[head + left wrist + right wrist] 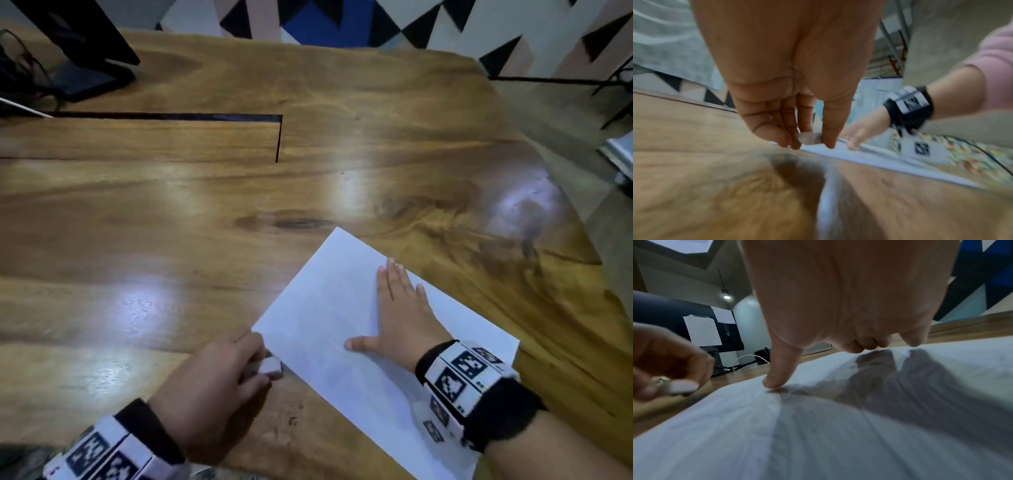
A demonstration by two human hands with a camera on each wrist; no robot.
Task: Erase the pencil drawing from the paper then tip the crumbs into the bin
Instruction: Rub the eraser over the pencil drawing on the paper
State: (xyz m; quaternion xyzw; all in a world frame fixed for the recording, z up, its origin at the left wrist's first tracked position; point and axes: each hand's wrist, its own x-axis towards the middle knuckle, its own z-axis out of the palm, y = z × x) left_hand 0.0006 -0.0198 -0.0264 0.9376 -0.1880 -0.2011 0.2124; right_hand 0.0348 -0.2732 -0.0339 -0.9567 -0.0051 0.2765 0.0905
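Observation:
A white sheet of paper (329, 308) lies at an angle on the wooden table (171, 240), near its front right. My right hand (397, 308) lies flat on the sheet, fingers straight and thumb spread, pressing it down; the thumb (777, 379) touches the paper (735, 426). My left hand (219, 370) pinches a small white eraser (270, 366) between thumb and fingers, just off the paper's left edge. The eraser (807, 138) shows between the fingertips close above the table. Any pencil marks are too faint to make out. No bin is in view.
A dark monitor stand (85, 78) with cables sits at the table's far left. A long slot (171, 117) cuts across the tabletop. The table's right edge (582, 246) runs close to the paper, with floor and metal legs beyond.

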